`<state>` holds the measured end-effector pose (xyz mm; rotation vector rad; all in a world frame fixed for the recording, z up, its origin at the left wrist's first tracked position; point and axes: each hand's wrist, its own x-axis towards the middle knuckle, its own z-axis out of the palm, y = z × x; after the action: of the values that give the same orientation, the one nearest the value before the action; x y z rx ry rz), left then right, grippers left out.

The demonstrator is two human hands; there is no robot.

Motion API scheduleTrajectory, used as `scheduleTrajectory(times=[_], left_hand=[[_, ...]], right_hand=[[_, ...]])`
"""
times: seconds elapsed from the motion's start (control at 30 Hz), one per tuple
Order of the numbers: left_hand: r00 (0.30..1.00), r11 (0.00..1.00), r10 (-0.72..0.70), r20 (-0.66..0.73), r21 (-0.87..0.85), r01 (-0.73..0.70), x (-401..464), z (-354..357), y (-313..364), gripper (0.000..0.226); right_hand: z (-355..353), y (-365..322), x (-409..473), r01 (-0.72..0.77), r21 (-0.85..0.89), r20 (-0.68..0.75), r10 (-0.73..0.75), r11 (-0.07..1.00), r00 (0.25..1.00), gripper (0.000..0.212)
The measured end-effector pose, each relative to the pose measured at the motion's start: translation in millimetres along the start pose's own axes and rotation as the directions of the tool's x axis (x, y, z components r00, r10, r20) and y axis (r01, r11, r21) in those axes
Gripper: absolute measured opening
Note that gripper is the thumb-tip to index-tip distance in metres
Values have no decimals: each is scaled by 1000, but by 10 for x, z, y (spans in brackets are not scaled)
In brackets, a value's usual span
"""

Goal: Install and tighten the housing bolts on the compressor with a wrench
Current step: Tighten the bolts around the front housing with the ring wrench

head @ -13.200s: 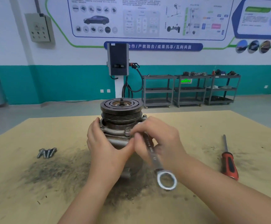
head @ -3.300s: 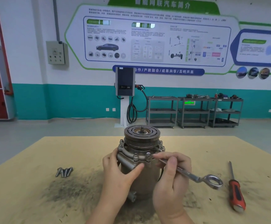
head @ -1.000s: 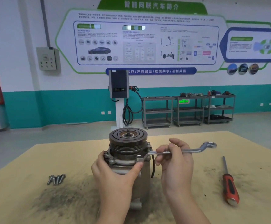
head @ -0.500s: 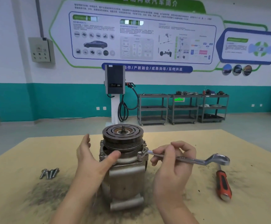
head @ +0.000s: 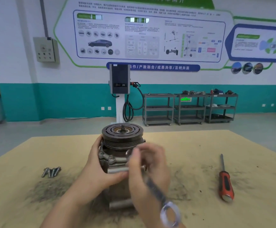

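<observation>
The compressor stands upright on the tan table, its dark grooved pulley on top. My left hand grips the housing from the left, thumb across its front. My right hand, blurred by motion, grips the silver wrench. The wrench's open end sits at the front flange under the pulley, and its ring end points down toward me. Bolt heads show on the flange at the front left.
Several loose bolts lie on the table to the left. A red-handled screwdriver lies to the right. Dark grit covers the table around the compressor. Grey shelving carts and a charging post stand at the far wall.
The wrench has swung from pointing right to pointing down toward me. My left hand has closed back round the housing, and the compressor has turned on the table.
</observation>
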<state>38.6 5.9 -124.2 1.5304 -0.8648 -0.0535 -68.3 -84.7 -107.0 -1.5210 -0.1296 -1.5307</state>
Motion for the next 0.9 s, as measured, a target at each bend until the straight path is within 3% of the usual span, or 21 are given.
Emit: scheduleTrajectory(times=[0.1,0.27,0.5,0.63,0.77,0.83,0.9], left_hand=[[1000,999,13,-19,51,-12,-1,20,-16,108],[991,993,55,-121,110,-42,-7,214,-1,107],[989,989,74,-127,134,-57,-10,214,-16,107],[992,994,53,-118,105,-41,-18,217,-11,105],[992,995,57,-115,93,-46,-6,202,-30,106],[994,995,45,-103,93,-36,-5,197,-28,106],[994,995,37,-98,100,-27,-7,202,-20,107]], right_hand=[[-154,-21,210,-158,203,-152,190,966,970,19],[-330,115,434,-363,307,-264,445,880,856,19],[-456,293,601,-597,459,-98,705,658,702,7],[-467,340,630,-653,493,-12,755,575,656,13],[-441,357,656,-639,475,-47,743,605,668,17],[-417,325,607,-556,381,-133,638,739,758,20],[-370,263,475,-383,202,-203,421,902,884,21]])
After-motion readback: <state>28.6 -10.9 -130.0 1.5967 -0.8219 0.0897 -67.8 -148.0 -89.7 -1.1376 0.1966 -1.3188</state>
